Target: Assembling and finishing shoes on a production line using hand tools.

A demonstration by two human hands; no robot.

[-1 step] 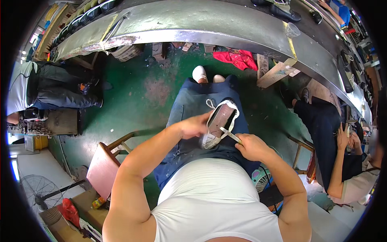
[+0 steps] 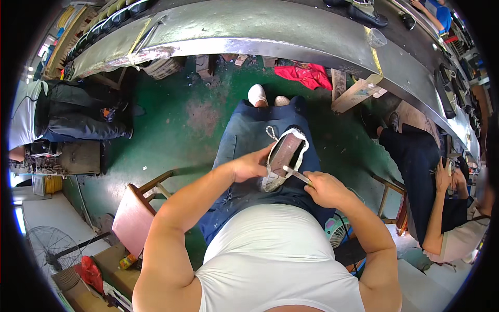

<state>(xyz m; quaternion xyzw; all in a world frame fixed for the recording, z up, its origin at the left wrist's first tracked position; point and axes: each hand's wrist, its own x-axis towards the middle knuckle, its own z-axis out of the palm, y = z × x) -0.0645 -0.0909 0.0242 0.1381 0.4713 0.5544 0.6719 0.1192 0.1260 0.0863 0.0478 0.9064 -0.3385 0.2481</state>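
A shoe point(image 2: 285, 156) lies bottom up across my lap, with a brown sole face, a whitish rim and a loop of lace sticking out on its left. My left hand point(image 2: 251, 164) grips its left side, with some fingers hidden by the shoe. In my right hand point(image 2: 327, 188) is a slim, flat, knife-like tool point(image 2: 298, 174). Its pale tip rests at the lower part of the brown sole face; whether it touches or hovers, I cannot tell. My fingers wrap round the tool's yellowish end.
Ahead stands a long metal-topped bench point(image 2: 249, 31) with dark shoes point(image 2: 366, 16) on it. A red cloth point(image 2: 304, 77) lies beneath. A seated co-worker point(image 2: 447, 223) is at the right; another person point(image 2: 78, 112) stands left. A stool point(image 2: 132, 218) and a fan point(image 2: 52, 249) are at left.
The tool in my right hand has shifted and turned slightly against the sole face. The shoe and my left hand stay nearly in place.
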